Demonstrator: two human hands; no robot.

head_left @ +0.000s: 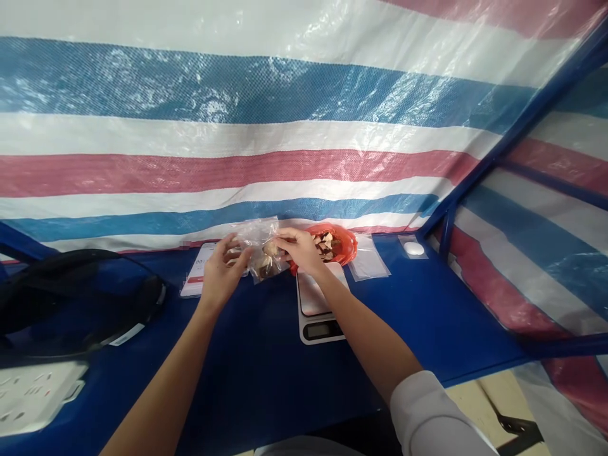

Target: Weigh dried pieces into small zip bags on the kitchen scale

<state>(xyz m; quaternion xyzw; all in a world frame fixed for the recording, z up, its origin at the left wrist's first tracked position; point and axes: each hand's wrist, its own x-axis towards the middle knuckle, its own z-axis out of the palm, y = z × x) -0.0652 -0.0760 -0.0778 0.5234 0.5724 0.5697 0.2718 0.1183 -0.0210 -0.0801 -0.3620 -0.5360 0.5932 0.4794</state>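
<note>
Several things line the blue tabletop (266,380), beginning at the lower left with a white power strip (40,392) cut off by the frame's edge. Above it, at the left, sits a large, round black object (90,297), dark and hard to make out, with a white label (127,334) on its near rim. Left of centre lies a phone-like device (194,278) with a lit screen, partly covered by the left hand (222,269). That hand is curved, thumb and fingers apart, at the left side of a clear bag (259,231) in the middle of the frame; whether it grips the film I cannot tell. Brownish pieces (268,269) lie low in the bag. The right hand (300,248), narrow, pinches a pale piece (272,248) at the bag. Just right of centre, the right forearm crosses a white scale (308,304), blocking part of its display (318,330); behind, a red bag (350,244) holds cut, dried-looking chunks (327,244). Next come flat clear bags (369,261), then a white round item (414,248) on a small packet. Striped sheeting (237,139) fills the upper frame, blue bars (475,174) slant up the right, and pale floor (506,392) shows at lower right.
</note>
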